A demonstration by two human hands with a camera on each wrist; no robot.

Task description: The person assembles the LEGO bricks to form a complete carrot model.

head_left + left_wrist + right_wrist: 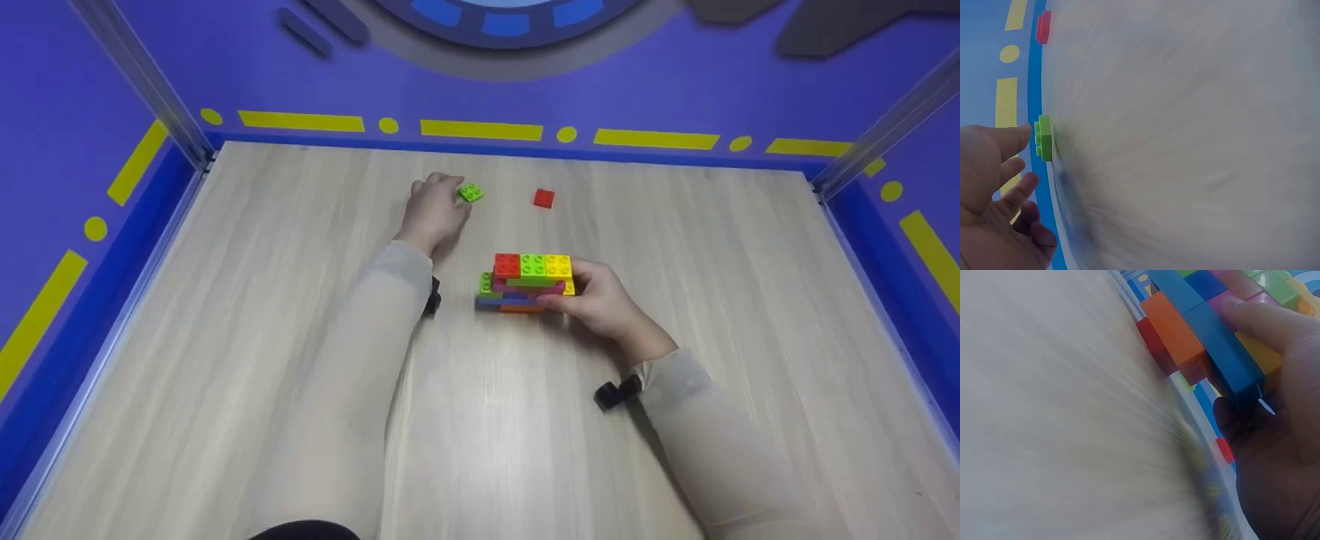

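Observation:
A stack of coloured toy building bricks [533,265] stands at mid-table, with red, green and yellow bricks on top. My right hand [611,304] grips its right side, the thumb on the near face. In the right wrist view, orange and blue bricks of the stack [1224,349] show close to the thumb. Farther back, my left hand [435,208] is beside a small light-green brick [471,193], fingers and thumb spread apart. In the left wrist view a gap shows between the fingertips and that green brick [1045,138]; whether any finger touches it I cannot tell.
A red brick [544,198] lies at the back, right of the green one. Blue panels with yellow marks [480,130] wall the wooden table [247,315] at the back and both sides. A black wrist camera [619,393] sits by the right sleeve.

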